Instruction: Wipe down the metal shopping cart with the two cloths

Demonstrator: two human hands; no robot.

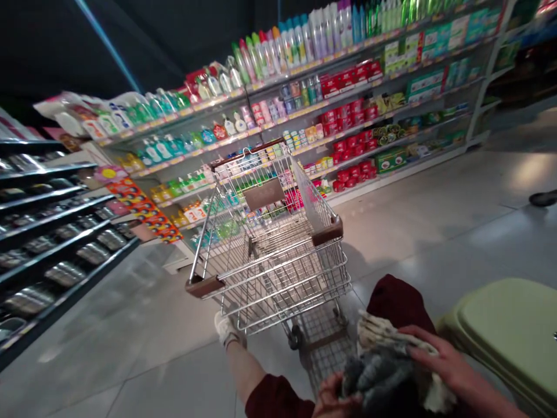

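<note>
A crumpled bundle of cloth (378,377), dark grey with an off-white part, lies over my lap at the lower right. My right hand (439,357) grips its off-white side, thumb and fingers closed on the folds. At the bottom edge, my left hand (335,396) has its fingers curled against the grey side, partly cut off by the frame. Whether the bundle is one piece or more I cannot tell. Ahead of my knees stands a wire shopping cart (282,278) with brown corner pieces, its basket bare.
Long shelves (261,125) of bottles, spray cans and red packs run behind the cart. Metal pots fill a dark rack (65,232) on the left. A pale green lidded bin (509,331) is close on my right. My white shoe (226,328) rests beside the cart.
</note>
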